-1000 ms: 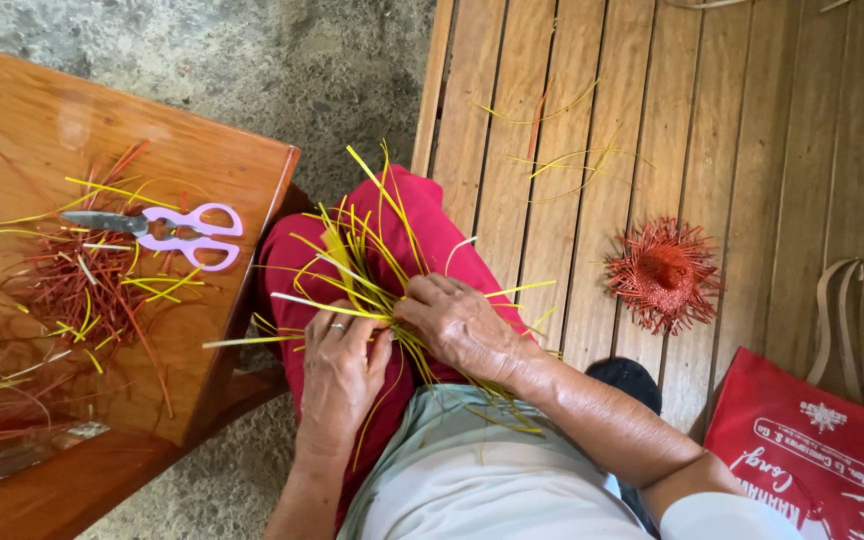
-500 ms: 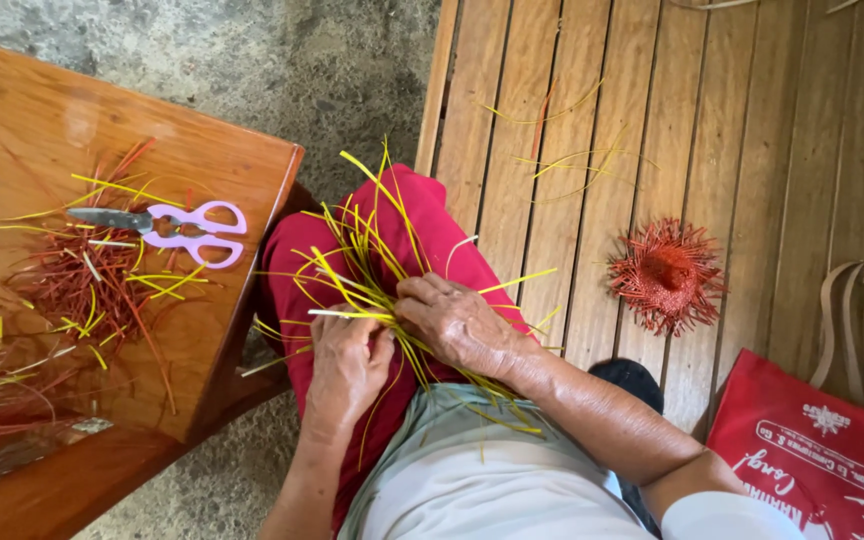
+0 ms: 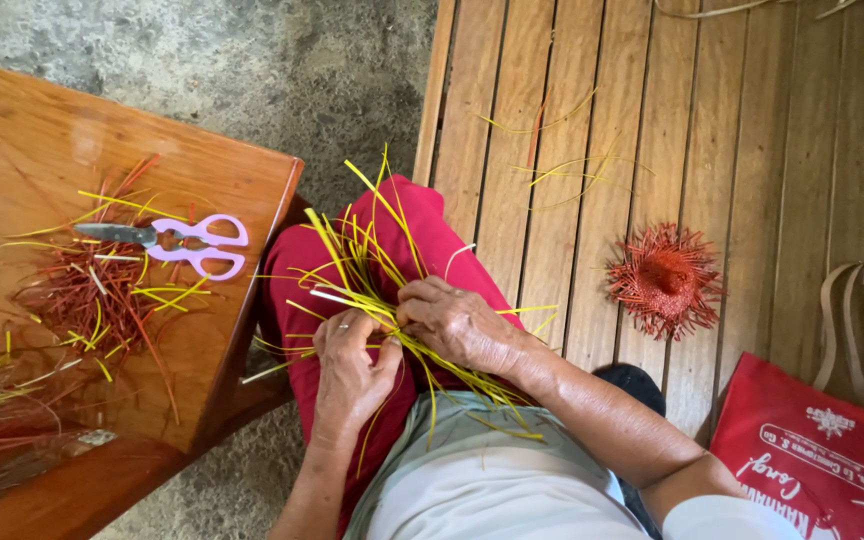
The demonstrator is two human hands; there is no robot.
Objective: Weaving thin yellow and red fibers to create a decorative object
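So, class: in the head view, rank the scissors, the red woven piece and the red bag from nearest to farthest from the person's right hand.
From the right hand:
1. Red woven piece, on the slatted wooden bench beside that hand.
2. Scissors, on the wooden table across the lap.
3. Red bag, at the bench's lower corner, though not far behind the scissors.

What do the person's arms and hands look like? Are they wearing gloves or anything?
No gloves: both hands are bare. The left hand wears a thin ring on one finger. The right hand shows no ring or watch. Both forearms are bare too. A short white sleeve covers the top of the right arm; the left arm's sleeve is out of view.
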